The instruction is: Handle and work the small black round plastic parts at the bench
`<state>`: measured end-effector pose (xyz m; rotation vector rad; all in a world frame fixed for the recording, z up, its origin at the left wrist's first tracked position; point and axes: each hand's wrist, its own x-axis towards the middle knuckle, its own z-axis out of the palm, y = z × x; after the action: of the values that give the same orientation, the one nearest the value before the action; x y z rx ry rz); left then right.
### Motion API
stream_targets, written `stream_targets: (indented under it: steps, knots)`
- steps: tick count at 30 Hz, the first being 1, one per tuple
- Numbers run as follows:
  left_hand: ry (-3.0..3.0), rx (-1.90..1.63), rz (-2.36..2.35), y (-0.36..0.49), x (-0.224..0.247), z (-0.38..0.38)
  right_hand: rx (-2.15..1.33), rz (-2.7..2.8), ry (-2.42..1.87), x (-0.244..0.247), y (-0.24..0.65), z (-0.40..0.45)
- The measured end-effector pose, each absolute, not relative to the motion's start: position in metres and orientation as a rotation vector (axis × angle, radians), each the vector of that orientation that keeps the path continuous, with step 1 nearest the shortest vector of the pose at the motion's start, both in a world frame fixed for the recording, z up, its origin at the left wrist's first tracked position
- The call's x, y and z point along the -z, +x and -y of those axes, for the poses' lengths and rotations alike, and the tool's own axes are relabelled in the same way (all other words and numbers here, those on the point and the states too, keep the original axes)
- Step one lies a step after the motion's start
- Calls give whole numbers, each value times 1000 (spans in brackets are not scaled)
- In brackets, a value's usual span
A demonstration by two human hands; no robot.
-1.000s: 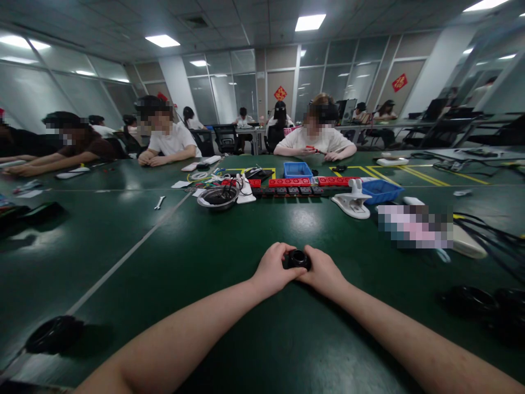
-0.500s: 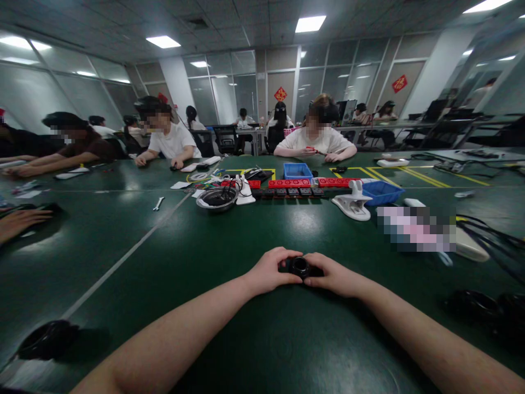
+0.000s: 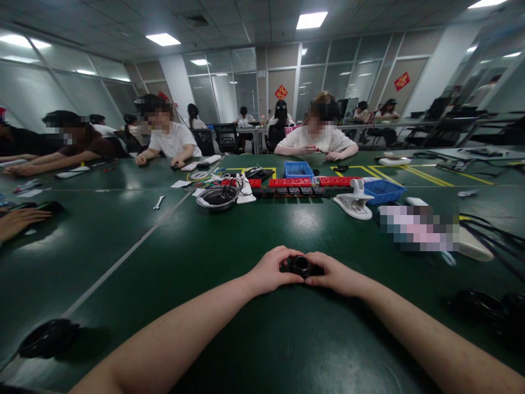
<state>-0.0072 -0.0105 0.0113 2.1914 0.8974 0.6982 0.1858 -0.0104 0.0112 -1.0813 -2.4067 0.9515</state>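
Note:
Both hands meet around a small black ring-shaped part [image 3: 301, 266] with a round opening facing up, close over the green table [image 3: 229, 241]. My left hand [image 3: 274, 272] grips it from the left, thumb at the near side and fingers at the far side. From the right, my right hand [image 3: 334, 273] closes on it in the same way. The fingers hide parts of its sides, and its exact kind cannot be made out. A larger black ring-shaped part [image 3: 49, 338] lies at the lower left, and similar black parts [image 3: 478, 306] lie at the right.
Red power strips [image 3: 290, 182] run across the table ahead, beside a metal bowl [image 3: 217, 198], a white clamp stand [image 3: 355, 202] and blue bins [image 3: 298, 168]. A wrench [image 3: 159, 202] lies at the left. Dark cables [image 3: 488, 230] spread at the right. Several people sit around.
My hands and the black part stay almost where they were. Across the table, the red object in a person's hand shows less than before.

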Motion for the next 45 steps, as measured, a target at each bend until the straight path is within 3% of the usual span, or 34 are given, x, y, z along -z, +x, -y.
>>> stream_targets:
  steps: [10,20,23,32,45]
  knots:
    - [2133,-759,-1034,-1,-10,15,-995,2250,-1195,-4,183,10]
    - [2052,-970,-1209,7,-3,18,-214,2171,-1676,4,156,24]
    - [2097,-908,-1107,2,-5,16,-316,2245,-1490,0,160,26]
    - [2195,-797,-904,-8,-14,13,-1105,2244,-1007,-12,181,17]
    - [2157,-754,-925,-8,-11,12,-1141,2217,-1006,-10,182,14]
